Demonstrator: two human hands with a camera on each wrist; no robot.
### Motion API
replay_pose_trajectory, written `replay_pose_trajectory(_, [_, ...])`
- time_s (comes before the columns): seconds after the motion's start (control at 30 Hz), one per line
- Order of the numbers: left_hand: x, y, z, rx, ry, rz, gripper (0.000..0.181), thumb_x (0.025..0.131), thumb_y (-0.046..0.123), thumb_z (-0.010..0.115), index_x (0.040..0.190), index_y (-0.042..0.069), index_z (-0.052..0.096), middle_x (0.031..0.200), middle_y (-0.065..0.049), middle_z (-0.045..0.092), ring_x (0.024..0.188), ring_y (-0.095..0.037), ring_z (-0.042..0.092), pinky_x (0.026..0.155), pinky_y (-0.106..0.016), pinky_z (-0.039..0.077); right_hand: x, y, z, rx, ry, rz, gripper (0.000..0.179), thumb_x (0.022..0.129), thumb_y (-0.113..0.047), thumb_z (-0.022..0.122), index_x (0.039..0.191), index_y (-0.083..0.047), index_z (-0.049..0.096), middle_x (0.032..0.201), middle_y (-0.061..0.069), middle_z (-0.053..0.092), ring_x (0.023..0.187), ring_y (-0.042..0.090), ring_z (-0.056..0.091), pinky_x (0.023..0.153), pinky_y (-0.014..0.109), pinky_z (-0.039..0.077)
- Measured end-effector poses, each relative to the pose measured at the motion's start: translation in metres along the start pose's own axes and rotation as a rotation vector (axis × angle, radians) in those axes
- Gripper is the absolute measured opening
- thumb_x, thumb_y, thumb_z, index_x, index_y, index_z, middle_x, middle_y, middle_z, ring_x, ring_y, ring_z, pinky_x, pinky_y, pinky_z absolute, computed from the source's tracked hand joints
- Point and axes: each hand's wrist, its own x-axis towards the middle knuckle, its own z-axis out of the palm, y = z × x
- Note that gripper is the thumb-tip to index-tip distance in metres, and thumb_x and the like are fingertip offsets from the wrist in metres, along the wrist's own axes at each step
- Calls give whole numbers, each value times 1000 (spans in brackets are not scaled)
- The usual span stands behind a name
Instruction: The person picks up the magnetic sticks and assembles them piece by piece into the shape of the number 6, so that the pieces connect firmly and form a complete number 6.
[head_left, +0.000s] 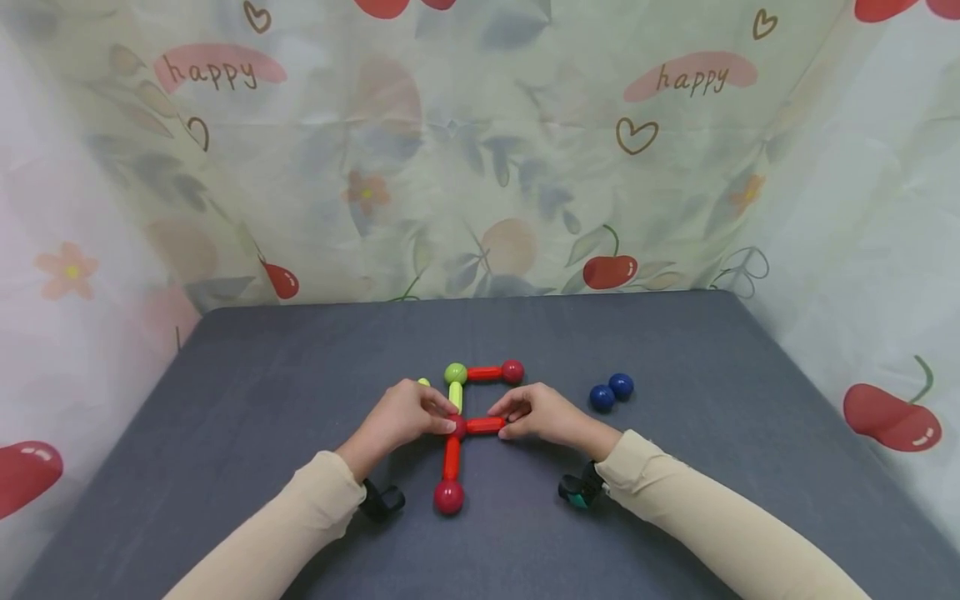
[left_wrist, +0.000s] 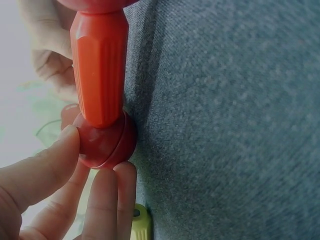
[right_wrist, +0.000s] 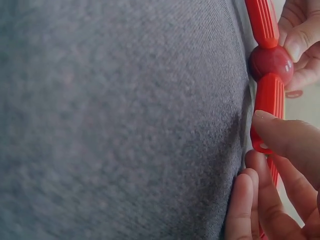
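My left hand pinches a dark red ball between thumb and fingers. From that ball, a red rod runs to the right, and my right hand grips its outer end. Another red rod leads from the ball toward me to a second red ball. On the far side, a yellow-green rod joins the pinched ball to a green ball. A third red rod links the green ball to a red ball at its right.
Two dark blue balls lie side by side to the right of my right hand. Behind my left hand shows the tip of another yellow-green piece, mostly hidden. Patterned curtains enclose the back and sides of the grey table.
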Motion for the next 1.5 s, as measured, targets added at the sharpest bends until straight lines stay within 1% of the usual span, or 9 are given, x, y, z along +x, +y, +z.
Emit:
replay_pose_trajectory(0.17, [1,0,0,-2,6,2,20,76,19,83,95,17,78,84,2,69,75,-15,58,66,-28,49,3,1,-1,7,-10,31,25,81,-10,77,106,-9,73,88,0,66,79,13,54,71,24,47])
replay_pose_trajectory(0.4, [0,-3,0,6,0,34,22,77,21,82,98,17,77,82,2,69,74,-14,59,67,-28,50,5,2,-1,16,-16,48,25,80,-10,78,105,-9,73,85,0,65,77,13,54,69,24,46])
replay_pose_trajectory(0.6, [-1,-5,-17,-115,-55,60,26,83,19,77,108,12,73,92,-2,71,80,-16,65,76,-32,56,4,2,-2,20,-21,45,25,80,-9,78,105,-8,73,85,0,64,77,13,54,69,24,46])
replay_pose_trajectory(0.77, [-1,-8,-45,-169,36,63,28,90,19,69,116,9,69,107,-9,70,93,-25,66,84,-39,54,4,2,-2,14,-22,44,26,79,-9,79,104,-9,73,84,-1,64,76,13,53,69,25,45])
replay_pose_trajectory(0.9, [1,-14,-57,-156,121,15,31,92,20,67,120,8,65,115,-13,67,101,-30,64,87,-43,53,4,2,-2,10,-19,44,25,79,-9,79,104,-9,73,83,-1,64,76,13,53,69,25,45])
replay_pose_trajectory(1.0, [5,-21,-56,-107,137,-35,35,91,21,67,122,6,63,112,-14,68,94,-29,65,80,-38,54,4,2,-2,10,-16,48,25,79,-9,79,104,-9,73,83,-1,64,76,13,53,69,24,45])
replay_pose_trajectory(1.13, [15,-29,-47,-43,114,-91,40,88,21,70,123,3,60,104,-14,67,78,-21,65,68,-31,52,4,1,-2,12,-14,50,25,79,-9,79,103,-9,74,83,-1,64,75,13,53,68,24,45])
replay_pose_trajectory(1.27, [23,-34,-40,-24,90,-132,44,86,20,73,122,0,56,101,-15,64,71,-16,65,65,-29,53,4,1,-2,10,-13,43,25,79,-9,79,103,-9,74,83,-1,64,75,13,53,68,24,45])
replay_pose_trajectory(1.5, [30,-30,-36,-24,72,-184,45,84,16,75,121,-2,55,108,-20,61,64,-13,65,63,-26,55,5,2,-2,14,-13,45,25,79,-8,79,103,-9,74,82,-1,64,75,12,53,67,24,44])
